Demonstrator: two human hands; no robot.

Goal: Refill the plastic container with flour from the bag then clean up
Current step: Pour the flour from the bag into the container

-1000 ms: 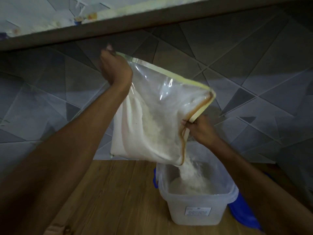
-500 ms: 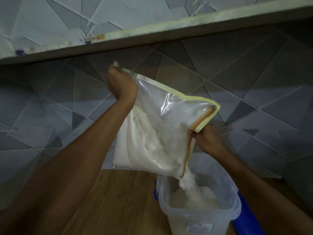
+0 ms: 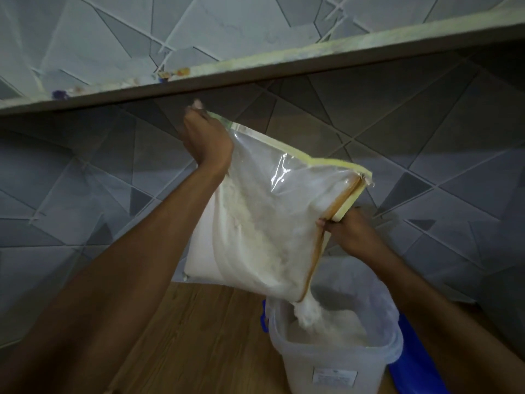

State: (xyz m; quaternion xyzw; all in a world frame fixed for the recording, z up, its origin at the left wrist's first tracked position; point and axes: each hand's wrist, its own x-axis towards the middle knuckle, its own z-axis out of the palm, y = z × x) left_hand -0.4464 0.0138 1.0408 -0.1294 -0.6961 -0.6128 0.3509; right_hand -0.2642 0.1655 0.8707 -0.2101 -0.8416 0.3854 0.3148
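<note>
A clear plastic bag [image 3: 270, 223] with a yellow zip edge holds white flour and is tilted, mouth down to the right. My left hand [image 3: 207, 137] grips its raised upper corner. My right hand [image 3: 349, 231] pinches the open zip edge lower right. Flour [image 3: 309, 311] streams from the bag's lowest corner into a translucent plastic container [image 3: 321, 365] standing on the wooden counter. The container holds a mound of flour and carries a white label on its front.
A blue lid [image 3: 409, 359] lies under and beside the container at the right. The wooden counter [image 3: 199, 336] stretches left of the container. A grey geometric-tiled wall [image 3: 85, 194] rises behind, with a shelf edge [image 3: 284, 66] overhead.
The bag has stayed tilted and flour keeps running out; the mound in the container has grown. The view has tilted up, so container and hands sit lower in frame.
</note>
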